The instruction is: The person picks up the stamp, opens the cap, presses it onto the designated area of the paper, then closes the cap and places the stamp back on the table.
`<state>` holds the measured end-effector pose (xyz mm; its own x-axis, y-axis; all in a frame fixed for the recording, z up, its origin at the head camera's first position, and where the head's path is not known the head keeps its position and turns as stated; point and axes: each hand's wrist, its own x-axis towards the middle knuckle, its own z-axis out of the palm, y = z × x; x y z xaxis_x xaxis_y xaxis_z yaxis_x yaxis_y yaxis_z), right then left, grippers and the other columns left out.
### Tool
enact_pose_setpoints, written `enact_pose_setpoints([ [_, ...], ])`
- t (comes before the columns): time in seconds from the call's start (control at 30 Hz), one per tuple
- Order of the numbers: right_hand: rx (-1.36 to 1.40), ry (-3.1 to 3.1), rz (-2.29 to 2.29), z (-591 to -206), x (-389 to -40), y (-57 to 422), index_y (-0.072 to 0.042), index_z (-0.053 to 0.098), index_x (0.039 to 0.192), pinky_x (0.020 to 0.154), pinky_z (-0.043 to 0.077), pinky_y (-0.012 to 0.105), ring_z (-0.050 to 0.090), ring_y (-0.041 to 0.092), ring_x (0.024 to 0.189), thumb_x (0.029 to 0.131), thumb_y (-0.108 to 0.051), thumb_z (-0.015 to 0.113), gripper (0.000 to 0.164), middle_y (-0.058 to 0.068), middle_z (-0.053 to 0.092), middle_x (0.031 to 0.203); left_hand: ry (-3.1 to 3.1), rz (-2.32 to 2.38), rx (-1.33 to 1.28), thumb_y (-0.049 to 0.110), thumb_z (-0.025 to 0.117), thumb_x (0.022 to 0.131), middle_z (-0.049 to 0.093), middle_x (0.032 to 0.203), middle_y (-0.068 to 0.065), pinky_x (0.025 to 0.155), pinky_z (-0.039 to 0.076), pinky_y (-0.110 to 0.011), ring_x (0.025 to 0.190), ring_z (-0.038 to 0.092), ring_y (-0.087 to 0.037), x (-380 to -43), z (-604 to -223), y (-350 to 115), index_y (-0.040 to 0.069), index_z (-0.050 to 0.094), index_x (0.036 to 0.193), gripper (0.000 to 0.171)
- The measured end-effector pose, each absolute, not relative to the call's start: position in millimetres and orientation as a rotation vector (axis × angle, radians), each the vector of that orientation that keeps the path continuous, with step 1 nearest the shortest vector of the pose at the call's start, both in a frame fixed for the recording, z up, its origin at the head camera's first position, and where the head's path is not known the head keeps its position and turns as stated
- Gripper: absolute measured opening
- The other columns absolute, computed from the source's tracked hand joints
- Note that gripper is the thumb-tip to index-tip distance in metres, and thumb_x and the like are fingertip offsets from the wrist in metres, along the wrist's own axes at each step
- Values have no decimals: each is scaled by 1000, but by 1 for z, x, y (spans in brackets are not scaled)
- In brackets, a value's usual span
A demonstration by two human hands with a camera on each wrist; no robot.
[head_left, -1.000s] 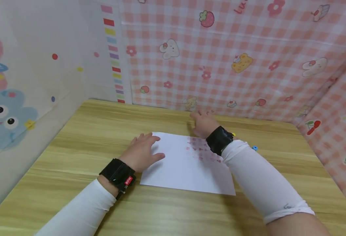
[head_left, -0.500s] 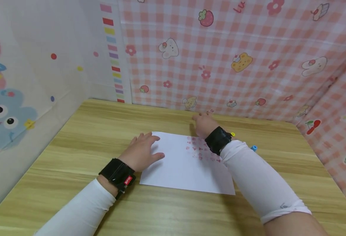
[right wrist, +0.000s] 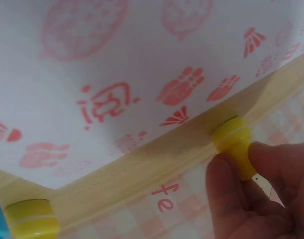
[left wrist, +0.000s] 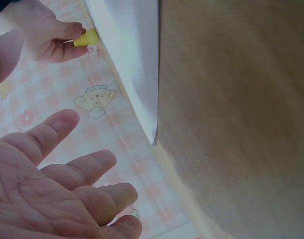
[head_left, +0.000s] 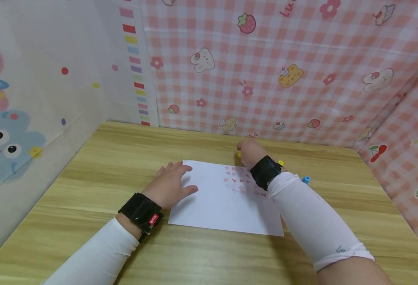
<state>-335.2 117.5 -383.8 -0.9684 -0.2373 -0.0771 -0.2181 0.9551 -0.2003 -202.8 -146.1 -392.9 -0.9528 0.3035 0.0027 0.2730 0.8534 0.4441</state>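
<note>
A white sheet of paper (head_left: 209, 209) lies on the wooden table, with rows of small red prints (right wrist: 109, 104) on its upper right part. My right hand (head_left: 252, 153) is just beyond the paper's far edge. Its thumb and fingers pinch a yellow stamp (right wrist: 236, 144), best seen in the right wrist view; the hand covers most of it in the head view. My left hand (head_left: 168, 185) is at the paper's left edge, fingers spread and slightly bent, holding nothing. Its palm and fingers show in the left wrist view.
Beside my right wrist stands another yellow stamp (head_left: 281, 163), with a blue stamp (head_left: 306, 180) farther right. Patterned cloth (head_left: 209, 87) hangs along the table's far edge, and more cloth (head_left: 52, 95) closes off the left side.
My right hand, earlier stretched out past the paper with fingers extended, has drawn in slightly and now pinches the yellow stamp. My left hand stays at the paper's left edge.
</note>
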Motion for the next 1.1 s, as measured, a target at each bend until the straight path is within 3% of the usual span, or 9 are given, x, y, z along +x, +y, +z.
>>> enact_pose_setpoints([
  [0.27, -281, 3036, -473, -379, -326, 120, -7, 64, 114, 90, 44, 42, 48, 25, 92, 89, 1, 56, 27, 9, 58, 109, 2969, 705, 488, 50, 62, 86, 34, 145, -17, 109, 11, -57, 133, 17, -39, -201, -392, -145, 14, 46, 136, 64],
  [0.4, -367, 3076, -577, -374, -314, 119, -7, 65, 109, 87, 47, 41, 52, 22, 91, 90, -6, 58, 20, 8, 61, 105, 2989, 738, 500, 49, 61, 87, 35, 144, -17, 110, 12, -56, 133, 19, -37, -201, -391, -145, 14, 46, 135, 62],
  [0.63, -422, 2966, -846, -370, -283, 112, -15, 65, 102, 60, 49, 34, 54, 19, 71, 95, -25, 56, 15, 2, 64, 91, 3022, 826, 521, 45, 61, 89, 43, 140, -10, 110, 15, -53, 130, 29, -26, -200, -390, -142, 15, 46, 134, 56],
  [0.87, -455, 2793, -1107, -371, -252, 94, -20, 66, 96, 54, 49, 31, 56, 17, 66, 95, -28, 57, 12, 5, 66, 83, 2998, 957, 515, 45, 62, 88, 51, 133, -3, 99, 39, -46, 119, 44, -17, -197, -388, -137, 17, 48, 134, 55],
  [1.1, -563, 2638, -1310, -372, -228, 79, -17, 67, 93, 54, 48, 31, 57, 19, 65, 93, -25, 59, 11, 10, 65, 83, 2909, 1134, 572, 39, 63, 89, 62, 115, 3, 86, 49, -42, 100, 55, -9, -196, -388, -132, 18, 54, 125, 42],
])
